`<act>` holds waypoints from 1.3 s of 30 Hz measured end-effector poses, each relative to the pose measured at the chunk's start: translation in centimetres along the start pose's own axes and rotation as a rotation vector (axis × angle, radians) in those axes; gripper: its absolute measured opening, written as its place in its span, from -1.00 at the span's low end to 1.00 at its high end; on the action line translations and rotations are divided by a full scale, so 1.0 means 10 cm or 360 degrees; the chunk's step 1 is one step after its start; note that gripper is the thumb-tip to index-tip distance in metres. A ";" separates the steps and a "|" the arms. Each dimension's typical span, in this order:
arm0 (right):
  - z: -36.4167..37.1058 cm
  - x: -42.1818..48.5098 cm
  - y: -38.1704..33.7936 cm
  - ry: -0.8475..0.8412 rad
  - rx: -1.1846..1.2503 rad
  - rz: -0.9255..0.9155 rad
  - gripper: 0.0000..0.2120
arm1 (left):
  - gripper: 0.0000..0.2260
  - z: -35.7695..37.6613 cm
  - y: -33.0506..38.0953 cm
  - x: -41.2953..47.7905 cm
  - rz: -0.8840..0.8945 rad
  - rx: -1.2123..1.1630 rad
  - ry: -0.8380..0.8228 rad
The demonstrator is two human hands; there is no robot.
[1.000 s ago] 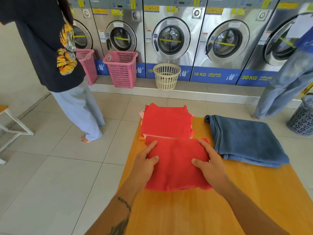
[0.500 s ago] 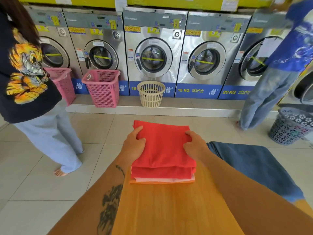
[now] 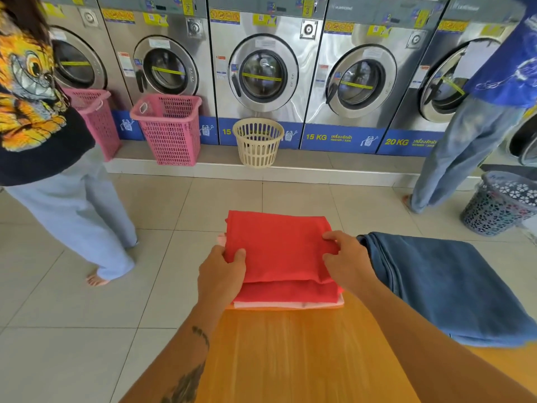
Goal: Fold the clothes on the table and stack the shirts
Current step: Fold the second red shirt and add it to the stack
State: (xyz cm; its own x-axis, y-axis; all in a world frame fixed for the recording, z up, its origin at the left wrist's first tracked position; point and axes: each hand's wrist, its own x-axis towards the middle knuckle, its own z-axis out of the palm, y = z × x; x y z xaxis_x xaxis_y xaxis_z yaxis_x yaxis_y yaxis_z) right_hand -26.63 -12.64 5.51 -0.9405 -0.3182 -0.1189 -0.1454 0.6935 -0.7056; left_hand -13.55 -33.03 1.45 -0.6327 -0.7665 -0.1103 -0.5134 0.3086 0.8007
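Head view: red shirt (image 3: 279,245) between hands.

Orange wooden table (image 3: 293,353), grain running lengthwise, near part of top bare. At its far end lies a stack of folded shirts (image 3: 286,296): two red on top, pale pink and orange layers beneath. Just right of the stack lies a folded pair of blue denim jeans (image 3: 447,289).

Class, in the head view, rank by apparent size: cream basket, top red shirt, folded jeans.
1. folded jeans, nearer the camera, so true size is unsure
2. top red shirt
3. cream basket, farthest away
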 end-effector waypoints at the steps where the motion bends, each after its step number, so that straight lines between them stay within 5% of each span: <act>1: 0.01 -0.01 0.04 -0.0070 0.0064 0.0044 -0.51 | -0.83 0.02 -0.05 -0.03 0.0031 -0.0026 -0.0024; 10: -0.03 -0.18 0.27 -0.0172 0.0066 0.0128 -0.57 | -0.79 -0.13 -0.20 -0.08 0.0003 0.0035 -0.0025; 14: -0.26 0.03 -0.04 -0.0527 -0.0339 0.0331 -0.62 | -0.86 -0.27 0.00 0.03 0.0086 -0.0008 0.0062; 16: -0.32 0.13 -0.28 -0.0497 -0.0619 0.0286 -0.67 | -0.87 -0.30 0.15 0.13 0.0090 -0.0031 0.0079; 20: -0.11 0.26 -0.52 -0.0245 -0.0749 -0.0011 -0.45 | -0.73 -0.24 0.41 0.40 0.0039 -0.0064 0.0031; 23: 0.18 0.33 -0.53 -0.0305 -0.0742 -0.0245 -0.42 | -0.66 -0.13 0.50 0.57 0.0097 0.0102 -0.0080; 32: 0.41 0.30 -0.29 -0.0534 -0.0795 -0.0019 -0.37 | -0.68 -0.09 0.17 0.64 -0.0038 0.0293 -0.0050; 34: 0.39 0.25 -0.40 -0.0445 -0.0995 0.0115 -0.33 | -0.75 -0.14 0.30 0.70 0.0172 0.0538 0.0197; 36: 0.44 0.22 -0.55 -0.0309 -0.1196 0.0132 -0.27 | -0.75 -0.10 0.45 0.70 0.0698 0.0634 0.0326; 39: 0.57 0.20 -0.62 -0.0135 -0.1182 -0.0029 -0.26 | -0.69 0.08 0.52 0.60 0.1341 0.0687 0.0065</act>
State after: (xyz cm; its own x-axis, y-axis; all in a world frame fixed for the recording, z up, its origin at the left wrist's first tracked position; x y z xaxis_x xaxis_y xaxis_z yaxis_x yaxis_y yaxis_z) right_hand -25.84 -21.28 5.65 -0.9135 -0.3615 -0.1867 -0.3579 0.9322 -0.0538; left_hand -20.49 -35.60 4.47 -0.8764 -0.2129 0.4320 -0.0718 0.9448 0.3198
